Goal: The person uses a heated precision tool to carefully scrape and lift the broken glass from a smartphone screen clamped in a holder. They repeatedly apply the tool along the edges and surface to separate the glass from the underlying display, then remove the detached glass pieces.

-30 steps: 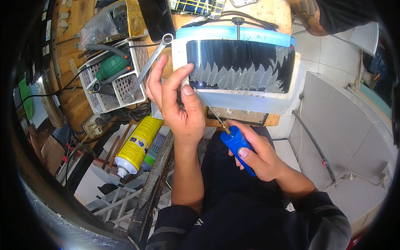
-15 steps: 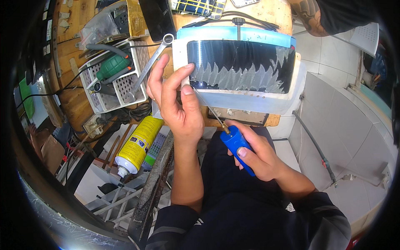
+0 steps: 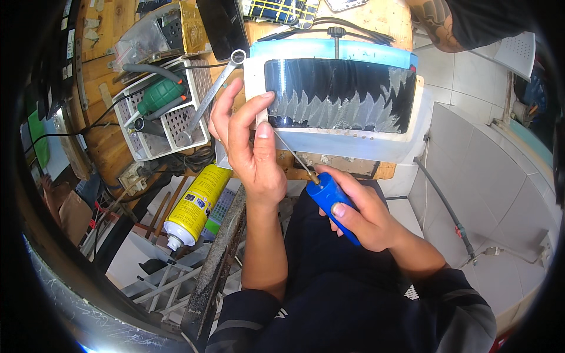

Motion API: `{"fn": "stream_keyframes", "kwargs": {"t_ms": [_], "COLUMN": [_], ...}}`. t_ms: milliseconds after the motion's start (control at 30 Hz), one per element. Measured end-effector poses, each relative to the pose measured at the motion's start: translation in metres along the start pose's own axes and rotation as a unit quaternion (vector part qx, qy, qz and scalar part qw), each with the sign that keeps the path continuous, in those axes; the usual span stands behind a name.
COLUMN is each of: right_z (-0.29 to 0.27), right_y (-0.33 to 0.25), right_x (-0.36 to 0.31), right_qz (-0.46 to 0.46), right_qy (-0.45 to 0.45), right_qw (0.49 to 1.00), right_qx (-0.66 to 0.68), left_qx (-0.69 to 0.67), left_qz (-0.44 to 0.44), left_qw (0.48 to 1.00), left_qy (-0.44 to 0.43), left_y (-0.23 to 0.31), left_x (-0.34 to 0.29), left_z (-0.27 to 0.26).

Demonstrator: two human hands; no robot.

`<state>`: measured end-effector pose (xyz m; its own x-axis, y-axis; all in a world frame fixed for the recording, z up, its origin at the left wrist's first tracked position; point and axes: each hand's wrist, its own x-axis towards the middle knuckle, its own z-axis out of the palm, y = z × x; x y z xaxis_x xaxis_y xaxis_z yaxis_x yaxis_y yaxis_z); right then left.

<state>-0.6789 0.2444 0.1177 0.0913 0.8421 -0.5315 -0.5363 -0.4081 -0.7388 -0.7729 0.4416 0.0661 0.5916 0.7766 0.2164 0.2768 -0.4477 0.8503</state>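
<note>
Nothing has shifted since before. Your left hand (image 3: pixel 250 150) grips the white housing (image 3: pixel 338 138). Your right hand (image 3: pixel 359 215) clenches the blue-handled screwdriver (image 3: pixel 329 203).

The housing (image 3: pixel 335 112) lies on the table (image 3: pixel 376 23). Left of the housing sits a basket (image 3: pixel 162 117), a wrench (image 3: pixel 212 94) leaning on it. A spray can (image 3: pixel 191 206) lies below the basket.
</note>
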Motion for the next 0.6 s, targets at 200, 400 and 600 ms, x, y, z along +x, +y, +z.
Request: {"fn": "stream_keyframes", "kwargs": {"t_ms": [200,400,600], "right_z": [-0.0038,-0.0087,-0.0076], "right_y": [-0.0032,-0.0035,-0.0042], "right_x": [0.0017,0.0017,0.0017], "right_qz": [0.000,0.000,-0.002], "right_qy": [0.008,-0.001,0.000], "right_qw": [1.000,1.000,0.999], "right_qx": [0.027,0.025,0.042], "left_qx": [-0.031,0.018,0.007], "left_qz": [0.003,0.006,-0.020], "left_qw": [1.000,1.000,1.000], "left_qy": [-0.004,0.005,0.007], "left_y": [0.0012,0.0017,0.0019], "left_x": [0.0058,0.0069,0.0087], "left_z": [0.0013,0.0039,0.0007]}}
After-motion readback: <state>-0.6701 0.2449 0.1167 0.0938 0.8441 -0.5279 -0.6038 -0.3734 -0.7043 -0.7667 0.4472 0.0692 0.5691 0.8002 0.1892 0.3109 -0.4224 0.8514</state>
